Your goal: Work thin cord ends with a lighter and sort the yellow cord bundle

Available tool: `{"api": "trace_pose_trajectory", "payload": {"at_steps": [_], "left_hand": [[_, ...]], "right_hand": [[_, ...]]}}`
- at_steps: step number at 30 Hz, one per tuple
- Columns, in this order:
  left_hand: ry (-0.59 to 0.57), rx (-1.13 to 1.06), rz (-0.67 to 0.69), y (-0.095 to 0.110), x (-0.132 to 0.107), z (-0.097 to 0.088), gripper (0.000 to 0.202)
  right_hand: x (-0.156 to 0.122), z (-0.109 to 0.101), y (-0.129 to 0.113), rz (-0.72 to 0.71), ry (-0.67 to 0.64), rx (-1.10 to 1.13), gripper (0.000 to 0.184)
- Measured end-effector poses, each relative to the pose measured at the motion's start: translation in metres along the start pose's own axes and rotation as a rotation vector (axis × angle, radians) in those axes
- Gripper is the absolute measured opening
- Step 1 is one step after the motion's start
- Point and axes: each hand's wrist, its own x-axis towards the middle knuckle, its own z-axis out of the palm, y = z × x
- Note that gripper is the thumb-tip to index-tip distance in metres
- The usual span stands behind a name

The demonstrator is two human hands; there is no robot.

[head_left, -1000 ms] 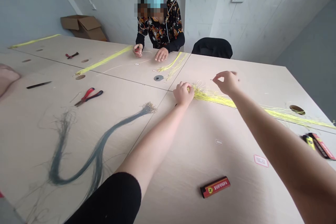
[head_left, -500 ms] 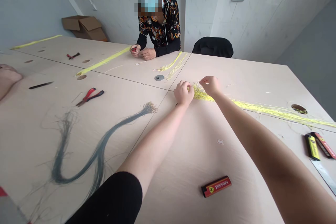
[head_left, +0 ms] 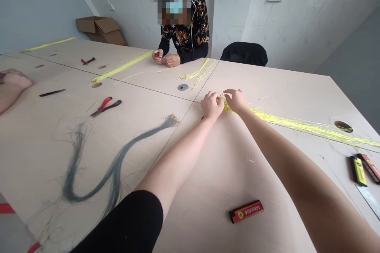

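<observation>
A long bundle of thin yellow wires [head_left: 297, 125] lies across the light wooden table [head_left: 231, 174], running from the centre out to the right edge. My left hand [head_left: 211, 105] is curled closed on the bundle's near end. My right hand [head_left: 236, 99] sits right beside it, fingers pinched together on the same frayed end of the yellow wires. Both hands almost touch each other.
A grey wire bundle [head_left: 113, 166] curves over the table at left. Red-handled pliers [head_left: 106, 106] lie behind it. A red lighter [head_left: 246, 211] lies near me, two more lighters [head_left: 363, 168] at right. Across the table a person [head_left: 182, 35] handles more yellow wires [head_left: 196, 73]; a black chair [head_left: 245, 53] stands beside them.
My right hand came back from the right, where it was raised and pinched, down to the wire bundle's end beside my left hand. The left hand stayed put.
</observation>
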Motion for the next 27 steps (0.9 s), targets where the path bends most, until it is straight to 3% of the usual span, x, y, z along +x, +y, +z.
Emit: {"api": "trace_pose_trajectory", "payload": {"at_steps": [7,13,19,27], "left_hand": [[-0.070,0.037,0.068,0.001,-0.001,0.002,0.014],[-0.244,0.077,0.340,0.000,-0.004,0.009,0.033],[-0.404,0.092,0.454,-0.001,-0.006,0.013,0.041],[-0.419,0.116,0.445,-0.001,-0.006,0.015,0.028]], "right_hand": [[-0.008,-0.027,0.037,-0.074,0.073,0.048,0.029],[-0.025,-0.033,0.057,-0.103,-0.043,-0.141,0.020],[-0.028,-0.029,0.058,0.013,-0.148,-0.231,0.022],[-0.029,-0.032,0.048,0.117,-0.131,-0.289,0.021]]}}
